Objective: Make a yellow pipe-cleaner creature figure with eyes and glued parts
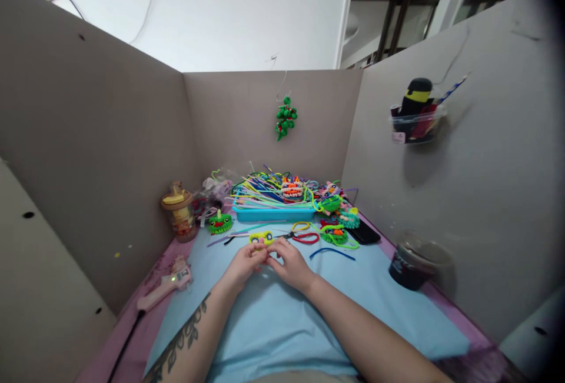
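My left hand [246,262] and my right hand [290,262] meet over the middle of the blue cloth [278,318]. The fingertips of both are pinched together; what lies between them is too small and hidden to make out. Just beyond the left fingertips is a fuzzy yellow piece [261,237] with two dark, eye-like rounds, its lower edge partly covered by my fingers. Whether it is held or lies on the cloth I cannot tell. Red-and-yellow-handled scissors [305,237] lie open-bladed right behind my right hand.
Behind stands a blue tray [273,215] heaped with coloured pipe cleaners. Fuzzy green figures [219,222] and a black phone [364,233] flank it. A pink glue gun [165,290] and a lidded cup [180,213] are left, a dark tub [410,265] right. Grey panels enclose three sides.
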The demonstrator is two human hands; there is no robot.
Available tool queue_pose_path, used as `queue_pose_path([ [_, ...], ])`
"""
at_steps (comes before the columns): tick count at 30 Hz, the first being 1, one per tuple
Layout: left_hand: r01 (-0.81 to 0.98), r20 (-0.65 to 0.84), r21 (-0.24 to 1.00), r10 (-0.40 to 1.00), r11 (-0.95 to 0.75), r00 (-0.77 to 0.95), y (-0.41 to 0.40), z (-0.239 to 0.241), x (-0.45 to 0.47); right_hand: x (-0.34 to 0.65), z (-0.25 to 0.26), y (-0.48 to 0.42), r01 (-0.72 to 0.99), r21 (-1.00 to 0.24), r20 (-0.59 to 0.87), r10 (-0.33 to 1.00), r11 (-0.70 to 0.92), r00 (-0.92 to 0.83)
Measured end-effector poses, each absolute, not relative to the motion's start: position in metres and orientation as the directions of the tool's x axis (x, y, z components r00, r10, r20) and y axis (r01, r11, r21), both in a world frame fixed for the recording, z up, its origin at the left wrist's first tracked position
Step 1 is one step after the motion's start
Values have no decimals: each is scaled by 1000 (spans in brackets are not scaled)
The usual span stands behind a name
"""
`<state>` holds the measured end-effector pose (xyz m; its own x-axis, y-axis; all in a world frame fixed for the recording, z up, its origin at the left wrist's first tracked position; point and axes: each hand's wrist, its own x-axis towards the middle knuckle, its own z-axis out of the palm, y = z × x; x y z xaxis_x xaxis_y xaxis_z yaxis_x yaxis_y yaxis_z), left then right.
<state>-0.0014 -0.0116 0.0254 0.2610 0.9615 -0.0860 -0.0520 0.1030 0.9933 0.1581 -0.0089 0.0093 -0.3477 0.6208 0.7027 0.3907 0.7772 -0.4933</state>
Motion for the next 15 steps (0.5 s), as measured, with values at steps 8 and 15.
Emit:
queue_pose_path([
  [8,77,-5,997,974,-13,226,-10,25,-2,160,11,-10,432,-463,706,616,774,-349],
  [15,79,4,997,977,-21,215,-7,21,0,161,11,-10,507,-401,691,615,763,-379],
])
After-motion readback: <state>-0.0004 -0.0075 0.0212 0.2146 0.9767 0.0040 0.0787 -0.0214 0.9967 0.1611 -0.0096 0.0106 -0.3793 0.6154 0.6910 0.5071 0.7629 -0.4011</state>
